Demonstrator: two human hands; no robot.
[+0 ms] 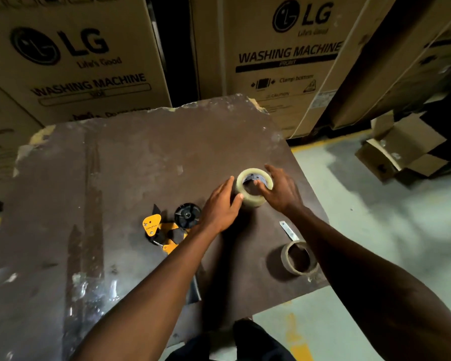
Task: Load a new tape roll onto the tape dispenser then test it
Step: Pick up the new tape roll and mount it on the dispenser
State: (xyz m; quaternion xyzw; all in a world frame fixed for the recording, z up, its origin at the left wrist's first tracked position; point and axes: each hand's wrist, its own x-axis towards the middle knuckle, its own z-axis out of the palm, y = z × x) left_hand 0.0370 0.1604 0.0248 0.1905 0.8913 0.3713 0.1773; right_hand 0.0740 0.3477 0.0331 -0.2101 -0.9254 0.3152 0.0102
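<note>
A new roll of clear tape (253, 198) stands on the brown tabletop (141, 157), a little right of centre. My right hand (279, 190) grips it from the right, thumb inside the core and fingers round the outer side. My left hand (220, 204) touches the roll's left side with its thumb, the fingers nearly straight. The yellow and black tape dispenser (167, 227) lies on its side just left of my left wrist, its black spool hub (187, 215) bare. An empty cardboard tape core (297, 257) lies near the table's right edge, partly behind my right forearm.
A small strip of tape (288, 230) sticks to the table above the empty core. Large LG washing machine cartons (71, 56) stand behind the table. An open cardboard box (406, 149) sits on the floor at the right. The table's edges are chipped.
</note>
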